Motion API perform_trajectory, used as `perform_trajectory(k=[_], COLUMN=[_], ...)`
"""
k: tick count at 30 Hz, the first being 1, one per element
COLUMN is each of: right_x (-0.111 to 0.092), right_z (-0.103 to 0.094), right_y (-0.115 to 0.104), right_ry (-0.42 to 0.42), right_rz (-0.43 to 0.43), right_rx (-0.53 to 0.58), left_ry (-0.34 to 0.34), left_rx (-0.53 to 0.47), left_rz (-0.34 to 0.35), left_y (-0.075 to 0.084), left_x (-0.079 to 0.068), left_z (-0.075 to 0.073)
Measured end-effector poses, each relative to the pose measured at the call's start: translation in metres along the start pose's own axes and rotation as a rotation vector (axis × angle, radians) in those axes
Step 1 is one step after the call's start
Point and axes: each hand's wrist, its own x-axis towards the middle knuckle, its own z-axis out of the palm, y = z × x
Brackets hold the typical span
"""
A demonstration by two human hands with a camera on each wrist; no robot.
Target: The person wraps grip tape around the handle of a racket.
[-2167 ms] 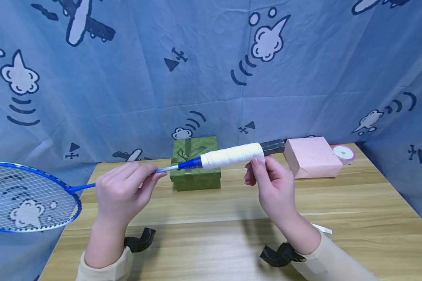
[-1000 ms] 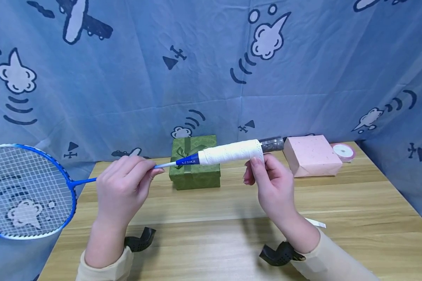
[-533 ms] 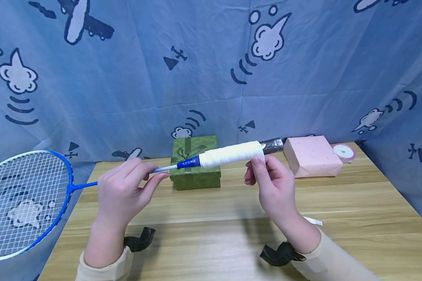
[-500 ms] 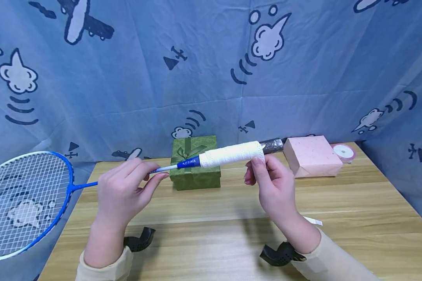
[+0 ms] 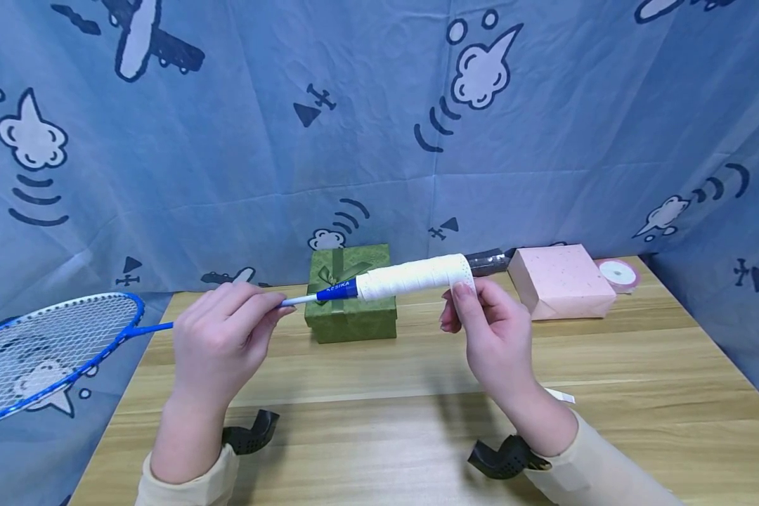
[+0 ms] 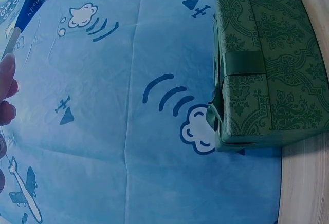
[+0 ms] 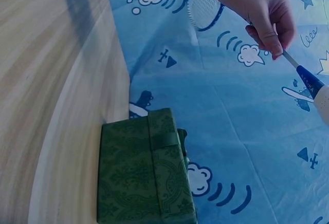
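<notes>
A blue and white badminton racket [image 5: 152, 328] is held level above the table, its strung head at the far left. My left hand [image 5: 221, 344] pinches the thin shaft between thumb and fingers. White perforated overgrip tape [image 5: 411, 277] covers the handle from the blue cone [image 5: 338, 289] to near the butt, where a bare black part [image 5: 488, 262] shows. Below the tape's right edge, my right hand [image 5: 496, 337] pinches the tape's loose end between thumb and forefinger. The left wrist view catches only some left fingertips [image 6: 7, 80] at the shaft; the right wrist view shows the left hand on it.
A green gift box [image 5: 354, 323] with a ribbon bow stands behind the racket. At the back right are a pink box [image 5: 566, 284] and a roll of white tape [image 5: 618, 275] with pink rims. A small white strip [image 5: 561, 396] lies by the right forearm on the wooden table [image 5: 367, 436].
The racket has turned about its long axis, so its head now looks narrower and more edge-on. Both hands stay in nearly the same places, still pinching the shaft and the tape.
</notes>
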Motion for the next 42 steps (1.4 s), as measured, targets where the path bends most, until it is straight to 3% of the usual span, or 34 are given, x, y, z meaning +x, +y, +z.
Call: perform_trajectory(k=[16, 30, 42], right_x=[0.0002, 0.0011, 0.0005], right_z=[-0.0002, 0.0010, 0.0012], right_y=[0.0001, -0.0010, -0.0016], right_ry=[0.000, 0.053, 0.036], right_rz=[0.004, 0.066, 0.070], right_rx=[0.009, -0.150, -0.089], left_ry=[0.012, 0.050, 0.024], left_rx=[0.029, 0.043, 0.036], left_rz=[-0.008, -0.002, 0.013], left_y=[0.0005, 0.0002, 0.0000], left_x=[0.0002, -0.0009, -0.0006], left_z=[0.0016, 0.0005, -0.0002])
